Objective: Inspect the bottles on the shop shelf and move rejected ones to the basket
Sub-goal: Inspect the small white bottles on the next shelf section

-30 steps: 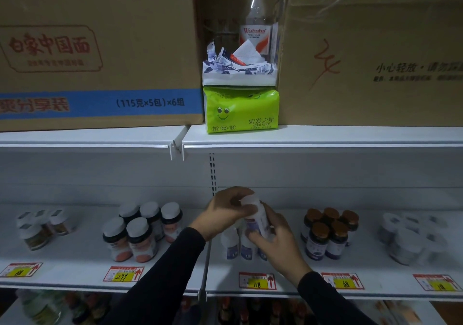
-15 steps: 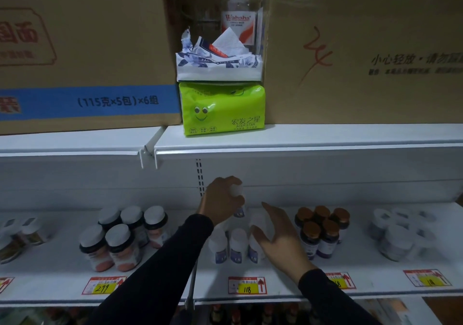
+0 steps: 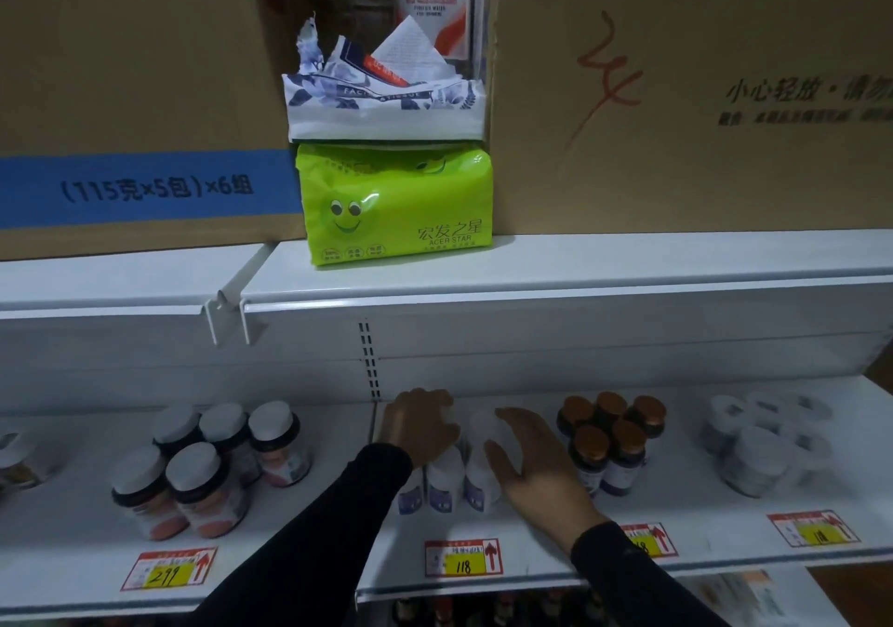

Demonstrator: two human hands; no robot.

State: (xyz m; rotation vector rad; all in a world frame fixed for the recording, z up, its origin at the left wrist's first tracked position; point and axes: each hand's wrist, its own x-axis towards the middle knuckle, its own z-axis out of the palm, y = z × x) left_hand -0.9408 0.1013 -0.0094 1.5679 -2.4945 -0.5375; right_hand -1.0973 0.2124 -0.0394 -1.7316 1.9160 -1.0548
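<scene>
White bottles (image 3: 447,479) between left hand (image 3: 419,426) and right hand (image 3: 529,462).

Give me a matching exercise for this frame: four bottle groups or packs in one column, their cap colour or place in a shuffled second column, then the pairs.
Things:
1. brown-capped bottles
2. green tissue pack
3. pink-content jars
4. white bottles

Descriptions:
A. on the upper shelf, under an opened tissue pack
B. between the two hands, above the 118 tag
C. left of the shelf divider, above the 299 tag
D. just right of the right hand

Pairs: 1-D, 2-A, 3-C, 4-B
</scene>
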